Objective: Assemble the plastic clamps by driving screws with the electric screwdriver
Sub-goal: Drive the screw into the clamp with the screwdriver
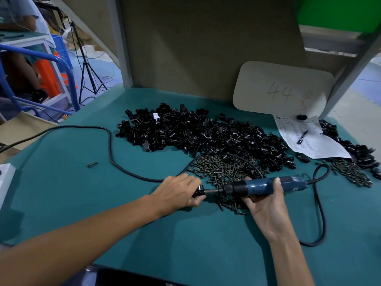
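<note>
1. Our left hand [179, 193] curls around a black clamp [199, 192], just left of the screw pile [224, 170].
2. Our right hand [266, 203] grips the electric screwdriver [261, 186] over that pile's near edge, bit meeting the clamp.

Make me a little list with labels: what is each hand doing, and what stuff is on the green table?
Right hand: grips the blue electric screwdriver, held sideways
Left hand: grips a small black clamp at the screwdriver's tip
Big pile: black plastic clamps, behind the hands
Small pile: dark screws, between the big pile and the hands
Cord: black, loops across the green table
Paper: printed sheet at the right, a pen on it
</note>
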The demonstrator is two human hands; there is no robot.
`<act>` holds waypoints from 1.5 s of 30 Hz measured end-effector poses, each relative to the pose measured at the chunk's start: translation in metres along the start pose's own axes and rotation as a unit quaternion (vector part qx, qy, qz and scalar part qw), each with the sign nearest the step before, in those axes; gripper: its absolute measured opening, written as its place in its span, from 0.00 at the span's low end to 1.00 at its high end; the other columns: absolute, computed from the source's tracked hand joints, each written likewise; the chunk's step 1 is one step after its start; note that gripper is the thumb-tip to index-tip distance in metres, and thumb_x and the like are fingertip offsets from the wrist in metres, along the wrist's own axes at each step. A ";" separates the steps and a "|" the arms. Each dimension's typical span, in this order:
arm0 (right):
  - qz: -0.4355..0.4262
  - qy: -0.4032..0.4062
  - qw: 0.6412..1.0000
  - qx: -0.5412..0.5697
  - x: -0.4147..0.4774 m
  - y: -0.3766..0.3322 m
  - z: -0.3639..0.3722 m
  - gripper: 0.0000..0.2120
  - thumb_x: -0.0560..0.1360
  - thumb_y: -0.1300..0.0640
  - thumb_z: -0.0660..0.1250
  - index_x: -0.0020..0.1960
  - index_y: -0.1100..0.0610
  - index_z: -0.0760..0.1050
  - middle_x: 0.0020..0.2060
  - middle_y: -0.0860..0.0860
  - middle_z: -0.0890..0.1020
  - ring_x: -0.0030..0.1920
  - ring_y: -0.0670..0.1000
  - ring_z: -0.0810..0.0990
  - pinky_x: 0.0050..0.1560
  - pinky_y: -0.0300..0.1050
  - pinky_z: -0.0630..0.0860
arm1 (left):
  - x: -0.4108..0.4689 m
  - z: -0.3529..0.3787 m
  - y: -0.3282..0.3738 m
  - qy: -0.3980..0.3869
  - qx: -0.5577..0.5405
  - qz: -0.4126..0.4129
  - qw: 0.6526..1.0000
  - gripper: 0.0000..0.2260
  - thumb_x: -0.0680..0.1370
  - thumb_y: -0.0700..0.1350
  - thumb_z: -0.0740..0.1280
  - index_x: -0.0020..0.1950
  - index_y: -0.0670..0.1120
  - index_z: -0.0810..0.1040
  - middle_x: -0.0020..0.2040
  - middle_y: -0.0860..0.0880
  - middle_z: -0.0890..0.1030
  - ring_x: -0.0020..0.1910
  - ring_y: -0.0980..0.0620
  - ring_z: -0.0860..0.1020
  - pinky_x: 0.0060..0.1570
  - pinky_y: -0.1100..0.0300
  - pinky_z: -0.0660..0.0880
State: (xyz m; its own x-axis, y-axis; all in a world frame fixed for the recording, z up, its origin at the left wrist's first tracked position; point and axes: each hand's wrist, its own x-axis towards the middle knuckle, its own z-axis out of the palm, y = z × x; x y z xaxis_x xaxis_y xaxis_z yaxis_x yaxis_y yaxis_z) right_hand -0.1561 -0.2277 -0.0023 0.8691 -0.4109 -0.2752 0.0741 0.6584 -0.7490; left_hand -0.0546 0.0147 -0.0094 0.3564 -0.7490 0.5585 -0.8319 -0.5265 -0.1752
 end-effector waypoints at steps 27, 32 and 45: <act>-0.072 0.136 0.968 -0.198 0.001 -0.038 -0.002 0.26 0.81 0.39 0.63 0.69 0.56 0.64 0.53 0.56 0.81 0.50 0.52 0.81 0.50 0.48 0.77 | -0.002 -0.001 -0.002 0.004 -0.110 -0.061 0.992 0.14 0.76 0.57 0.60 0.41 0.46 0.73 0.32 0.53 0.77 0.28 0.52 0.74 0.22 0.64 0.64; -0.118 0.167 0.748 -0.631 -0.014 -0.045 -0.024 0.24 0.75 0.36 0.70 0.59 0.48 0.65 0.48 0.52 0.79 0.44 0.55 0.77 0.48 0.54 0.74 | 0.003 0.007 -0.008 0.002 -0.092 -0.036 0.995 0.16 0.78 0.58 0.59 0.44 0.47 0.76 0.35 0.53 0.79 0.32 0.53 0.77 0.24 0.62 0.70; -0.104 -0.083 0.828 -0.545 -0.042 -0.016 0.068 0.28 0.74 0.32 0.66 0.69 0.43 0.72 0.63 0.47 0.81 0.64 0.47 0.78 0.67 0.52 0.75 | 0.080 -0.007 0.006 0.138 -0.132 0.154 0.969 0.19 0.85 0.58 0.50 0.54 0.44 0.71 0.40 0.42 0.81 0.32 0.42 0.79 0.39 0.54 0.68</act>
State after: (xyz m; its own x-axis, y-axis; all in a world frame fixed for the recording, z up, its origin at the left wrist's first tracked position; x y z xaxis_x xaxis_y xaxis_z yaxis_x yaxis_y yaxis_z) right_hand -0.1605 -0.1780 0.0626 0.9549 -0.2921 -0.0528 -0.1756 -0.4125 -0.8939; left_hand -0.0341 -0.0456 0.0401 -0.0238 -0.6998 0.7139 -0.9736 -0.1461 -0.1756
